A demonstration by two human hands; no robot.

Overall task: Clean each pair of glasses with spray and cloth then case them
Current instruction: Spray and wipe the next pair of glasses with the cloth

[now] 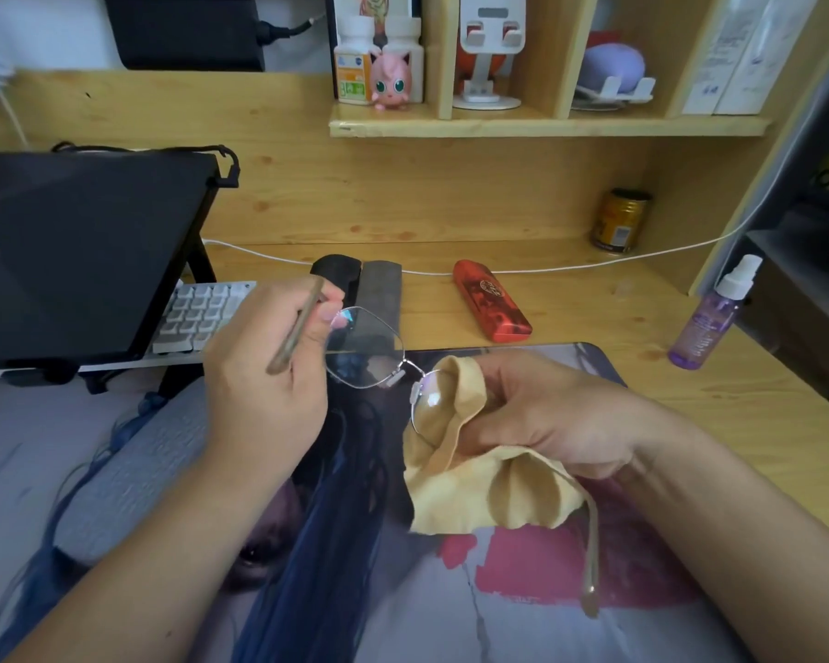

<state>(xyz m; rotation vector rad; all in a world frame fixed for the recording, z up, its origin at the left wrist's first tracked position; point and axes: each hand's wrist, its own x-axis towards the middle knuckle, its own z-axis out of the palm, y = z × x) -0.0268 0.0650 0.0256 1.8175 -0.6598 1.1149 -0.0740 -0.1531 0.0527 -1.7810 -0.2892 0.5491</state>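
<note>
Both hands hold the glasses (379,356) over the tabletop (570,299): left hand (264,375) pinches one temple, right hand (546,413) pinches the cloth (475,476) around the other lens. Frame runs ten to four o'clock. Open case (360,284) lies at twelve, red case (491,301) at one, spray bottle (709,318) at two, nearer my right.

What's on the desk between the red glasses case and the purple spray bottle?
Nothing. In the head view, only bare wooden desk lies between the red glasses case and the purple spray bottle; the white cable runs behind.
</note>
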